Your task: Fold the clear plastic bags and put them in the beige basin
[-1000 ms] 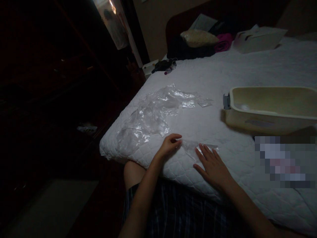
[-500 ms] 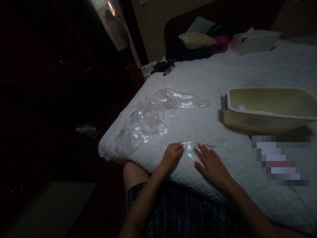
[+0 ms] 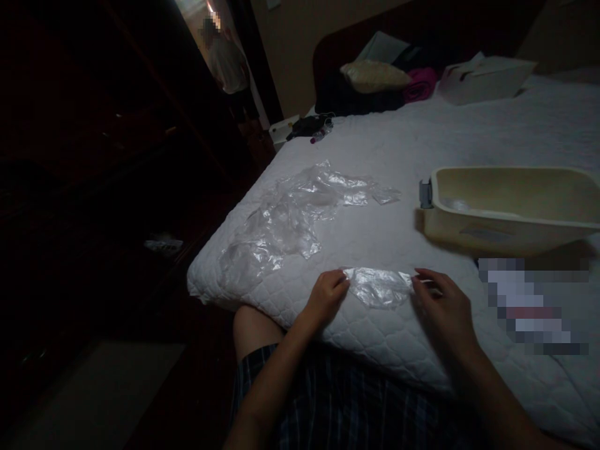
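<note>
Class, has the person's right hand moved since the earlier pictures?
Yes, the right hand has moved rightward, judged against the cream tub on the bed.

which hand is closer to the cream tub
Right. The right hand is in front of the left end of the cream tub; the left hand is farther left.

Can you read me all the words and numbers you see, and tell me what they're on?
No words, numbers or signs can be read here.
Clear plastic bag between the left hand and right hand: none visible.
Cream tub: pale patch on its front, too blurred.
Small bottle: too small.
Pixelated area: blurred out.
</note>
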`<state>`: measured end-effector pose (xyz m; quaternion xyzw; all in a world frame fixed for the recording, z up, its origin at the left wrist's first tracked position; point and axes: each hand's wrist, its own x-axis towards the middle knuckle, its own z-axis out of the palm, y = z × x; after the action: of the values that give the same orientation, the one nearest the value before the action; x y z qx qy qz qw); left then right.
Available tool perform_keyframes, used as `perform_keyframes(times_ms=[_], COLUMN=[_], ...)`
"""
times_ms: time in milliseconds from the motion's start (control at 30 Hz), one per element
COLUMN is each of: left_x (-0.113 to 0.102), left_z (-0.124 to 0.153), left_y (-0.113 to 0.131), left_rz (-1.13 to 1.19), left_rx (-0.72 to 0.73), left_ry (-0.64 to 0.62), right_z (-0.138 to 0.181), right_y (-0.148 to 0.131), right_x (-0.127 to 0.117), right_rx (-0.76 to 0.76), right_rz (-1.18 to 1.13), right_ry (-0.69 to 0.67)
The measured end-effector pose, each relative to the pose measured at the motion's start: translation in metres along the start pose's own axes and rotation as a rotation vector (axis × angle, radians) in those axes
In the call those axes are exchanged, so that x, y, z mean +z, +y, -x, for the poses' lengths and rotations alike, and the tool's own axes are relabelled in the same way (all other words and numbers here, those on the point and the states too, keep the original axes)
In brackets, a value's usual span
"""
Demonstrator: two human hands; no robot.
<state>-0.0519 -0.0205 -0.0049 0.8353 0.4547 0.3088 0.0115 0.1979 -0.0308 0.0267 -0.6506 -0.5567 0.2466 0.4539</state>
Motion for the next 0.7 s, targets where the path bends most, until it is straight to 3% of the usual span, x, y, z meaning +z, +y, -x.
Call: perform_keyframes(times_ms=[200, 367, 500, 600, 700], left_x=[0.001, -0.003, -0.016, -0.025, -0.027], left_z=[0.005, 0.005, -0.011, -0.031, -0.052], left_y=[-0.005, -0.004, -0.003, -0.007, -0.015], left_rz=[0.015, 0.112, 0.187, 0.218, 0.313], left_rx=[0.102, 0.035, -0.037, -0.106, -0.170], left_ry=[0.071, 0.078, 0.068, -0.001, -0.219], right_z=[-0.016, -0.013, -0.020, -0.036, -0.054], right_y=[0.028, 0.031, 0.022, 0.019, 0.015], right_x=[0.008, 0.010, 0.002, -0.004, -0.004], right_rx=[-0.048, -0.110, -0.124, -0.159, -0.232], right_rz=[0.198, 0.213, 0.177, 0.167, 0.185], right_ry=[-0.128, -0.145, -0.137, -0.192, -0.412])
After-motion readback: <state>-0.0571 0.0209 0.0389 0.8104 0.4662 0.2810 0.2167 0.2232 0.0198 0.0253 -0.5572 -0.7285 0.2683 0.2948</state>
